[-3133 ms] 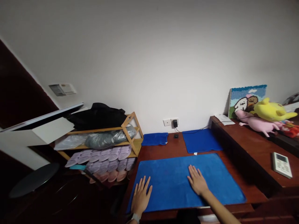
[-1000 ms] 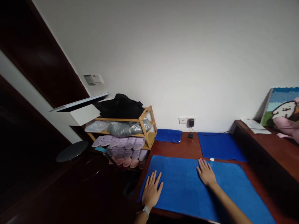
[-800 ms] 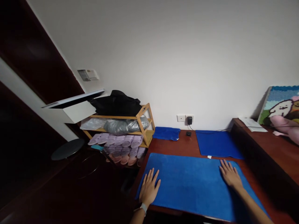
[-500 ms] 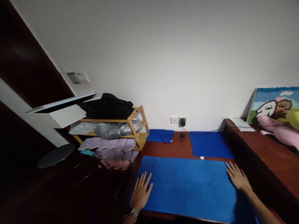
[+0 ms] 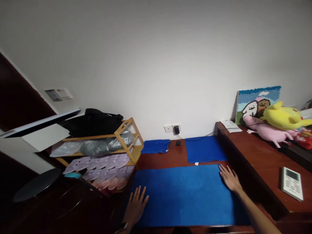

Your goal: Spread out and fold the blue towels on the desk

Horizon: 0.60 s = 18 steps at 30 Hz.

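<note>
A large blue cloth [image 5: 185, 195] lies spread flat on the reddish-brown desk [image 5: 158, 161]. On its left edge rests my left hand [image 5: 135, 205], palm down with fingers spread and a watch band at the wrist. My right hand [image 5: 230, 178] lies flat near the cloth's far right corner, its fingers apart. Neither hand holds anything. Behind the large cloth are two darker blue cloths: a small folded one [image 5: 155, 146] at the left and a bigger one [image 5: 204, 149] at the right, with a white tag at its front edge.
A raised shelf at the right bears a calculator [image 5: 292, 183], a pink plush toy [image 5: 270, 131], a yellow plush toy [image 5: 282, 115] and a fluffy picture [image 5: 255, 104]. Left stands a wooden rack [image 5: 130, 143] with slippers and a black bag [image 5: 97, 122]. A black plug [image 5: 176, 130] trails a cable.
The view has swung to the right, so the calculator and more of the plush toys now show. Both hands stay flat on the large cloth's edges.
</note>
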Motion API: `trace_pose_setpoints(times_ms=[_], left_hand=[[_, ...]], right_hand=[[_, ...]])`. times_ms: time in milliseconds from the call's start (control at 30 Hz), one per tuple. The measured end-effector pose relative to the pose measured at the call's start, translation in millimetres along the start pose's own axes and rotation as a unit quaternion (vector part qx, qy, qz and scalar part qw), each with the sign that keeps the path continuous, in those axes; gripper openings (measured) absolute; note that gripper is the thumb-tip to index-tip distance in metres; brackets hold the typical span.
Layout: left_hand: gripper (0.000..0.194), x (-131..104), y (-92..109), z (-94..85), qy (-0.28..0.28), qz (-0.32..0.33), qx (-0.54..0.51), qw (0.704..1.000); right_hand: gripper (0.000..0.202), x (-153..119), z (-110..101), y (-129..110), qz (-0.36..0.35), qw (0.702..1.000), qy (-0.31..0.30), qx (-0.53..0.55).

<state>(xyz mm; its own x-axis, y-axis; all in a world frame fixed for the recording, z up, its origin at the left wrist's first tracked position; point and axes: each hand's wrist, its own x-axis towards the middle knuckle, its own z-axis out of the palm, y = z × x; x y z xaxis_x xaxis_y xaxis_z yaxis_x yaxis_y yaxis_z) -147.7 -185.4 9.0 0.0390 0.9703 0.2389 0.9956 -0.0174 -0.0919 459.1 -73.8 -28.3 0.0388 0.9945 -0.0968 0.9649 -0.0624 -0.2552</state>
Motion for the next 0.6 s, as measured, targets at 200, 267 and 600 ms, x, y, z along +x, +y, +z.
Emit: trace_pose_setpoints(times_ms=[200, 267, 600], left_hand=[[0.041, -7, 237, -25.3, -0.02, 0.158, -0.193, 0.968], [0.033, -20, 337, -19.0, -0.038, 0.272, -0.246, 0.93], [0.021, -29, 523, 16.8, 0.078, 0.328, -0.137, 0.931]], right_hand=[[0.063, -3, -6, -9, 0.016, 1.0, 0.013, -0.016], [0.062, -4, -6, -9, 0.015, 1.0, 0.013, -0.022], [0.061, 1, 6, 6, -0.016, 0.999, 0.043, 0.015]])
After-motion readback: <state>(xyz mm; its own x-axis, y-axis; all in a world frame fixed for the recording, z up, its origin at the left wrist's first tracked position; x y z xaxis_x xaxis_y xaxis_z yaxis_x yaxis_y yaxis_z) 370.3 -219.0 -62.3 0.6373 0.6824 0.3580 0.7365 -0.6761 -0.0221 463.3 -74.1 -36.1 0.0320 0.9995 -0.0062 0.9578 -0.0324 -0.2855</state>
